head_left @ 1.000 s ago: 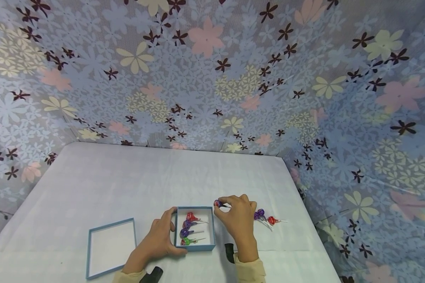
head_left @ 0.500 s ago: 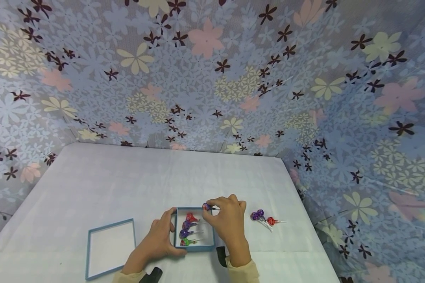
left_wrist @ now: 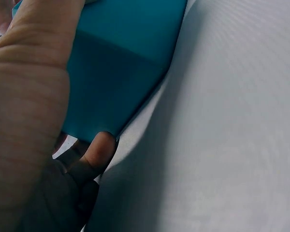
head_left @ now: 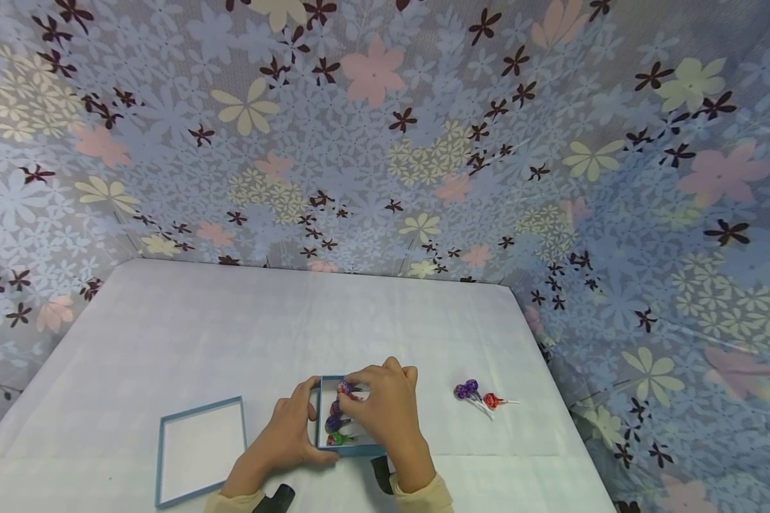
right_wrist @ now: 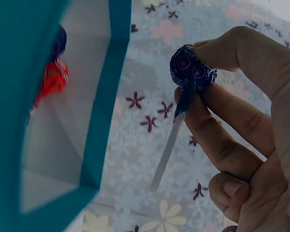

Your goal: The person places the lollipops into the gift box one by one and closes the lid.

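My left hand (head_left: 285, 433) grips the left side of a blue box (head_left: 359, 451) with a white inside, its thumb at the near corner. In the left wrist view, fingers wrap the end of the blue wall (left_wrist: 116, 72). My right hand (head_left: 390, 413) is over the box, pinching a purple-wrapped lollipop (right_wrist: 186, 70) by its head between thumb and fingers, the white stick hanging free. Inside the box lie a purple lollipop (head_left: 334, 423) and a green one (head_left: 336, 439). A red lollipop (right_wrist: 55, 79) shows there in the right wrist view. My right hand hides their sticks.
A matching blue-rimmed lid (head_left: 199, 449) lies left of the box, white inside up. To the right on the white table (head_left: 282, 313) are two purple lollipops (head_left: 462, 391) and a red lollipop (head_left: 491, 400). Flowered cloth (head_left: 372, 142) hangs behind and to the right.
My right hand has carried the purple lollipop leftward, from beside the box's right edge to over its far left part. My left hand has stayed on the box.
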Demonstrator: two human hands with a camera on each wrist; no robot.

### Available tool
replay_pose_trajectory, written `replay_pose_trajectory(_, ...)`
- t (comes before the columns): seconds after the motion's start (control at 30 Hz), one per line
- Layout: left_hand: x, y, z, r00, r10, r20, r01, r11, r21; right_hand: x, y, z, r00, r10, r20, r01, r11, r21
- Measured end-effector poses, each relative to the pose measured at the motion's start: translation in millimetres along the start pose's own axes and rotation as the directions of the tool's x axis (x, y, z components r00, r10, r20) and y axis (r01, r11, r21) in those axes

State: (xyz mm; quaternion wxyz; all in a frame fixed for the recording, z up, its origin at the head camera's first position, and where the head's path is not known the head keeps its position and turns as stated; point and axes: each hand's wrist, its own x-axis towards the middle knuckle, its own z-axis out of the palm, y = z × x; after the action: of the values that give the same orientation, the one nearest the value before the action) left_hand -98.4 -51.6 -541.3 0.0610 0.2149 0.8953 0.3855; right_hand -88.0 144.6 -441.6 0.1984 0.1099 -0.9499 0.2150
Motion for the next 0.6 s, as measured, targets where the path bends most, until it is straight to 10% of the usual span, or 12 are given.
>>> replay_pose_trajectory(0.6,-1.0,-1.5,0.5,1.0,0.012,0.002,-0.012,1.0,-0.011,-12,-9,18,0.985,-0.05,0.164,0.054,0.998,-0.021)
